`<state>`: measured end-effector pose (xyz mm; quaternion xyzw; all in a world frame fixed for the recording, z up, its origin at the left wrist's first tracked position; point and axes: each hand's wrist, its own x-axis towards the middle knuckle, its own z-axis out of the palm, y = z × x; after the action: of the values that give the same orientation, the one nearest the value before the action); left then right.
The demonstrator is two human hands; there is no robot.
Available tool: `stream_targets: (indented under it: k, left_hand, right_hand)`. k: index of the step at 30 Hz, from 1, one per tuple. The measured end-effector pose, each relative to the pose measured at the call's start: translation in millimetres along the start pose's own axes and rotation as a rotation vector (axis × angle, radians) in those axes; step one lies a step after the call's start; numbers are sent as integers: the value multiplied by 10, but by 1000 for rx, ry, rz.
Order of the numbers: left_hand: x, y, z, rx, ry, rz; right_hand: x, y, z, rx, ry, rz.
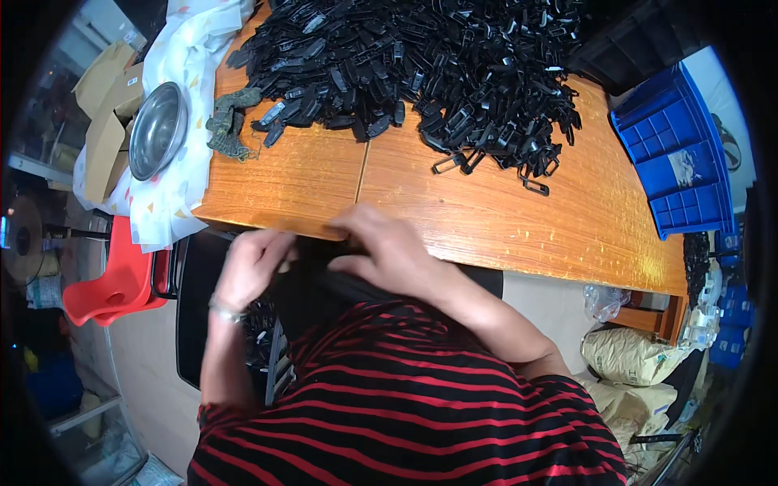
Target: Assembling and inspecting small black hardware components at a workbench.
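My left hand (254, 266) is just below the table's front edge, its fingers curled in toward the thumb, blurred at the tips. Facing it, my right hand (387, 249) bends at the edge with fingers and thumb curled around a dark gap. Whatever the two hands hold cannot be made out against the black cloth on my lap. On the wooden table (486, 219) ahead lies a big heap of small black plastic pieces (365, 65). Solid elongated ones lie mostly on the left. Toward the right are open rectangular frames (536, 187), a few lying loose in front.
A dark green knit glove (231, 123) lies left of the heap. Beyond it a metal bowl (157, 131) rests on white plastic sheeting beside cardboard. A blue crate (674, 154) stands at the right edge. A red chair (121, 279) is at left, paper sacks (636, 355) at lower right.
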<state>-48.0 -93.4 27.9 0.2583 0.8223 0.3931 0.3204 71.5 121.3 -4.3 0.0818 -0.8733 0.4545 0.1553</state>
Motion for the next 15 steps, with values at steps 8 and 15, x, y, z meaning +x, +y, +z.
stream_targets:
  k: [8,15]
  left_hand:
    - [270,78,-186,442,452,336]
    - [1371,364,403,561,587,711]
  right_hand:
    - [-43,465,-927,-744,202,200]
    - [-7,549,-910,-878,143,161]
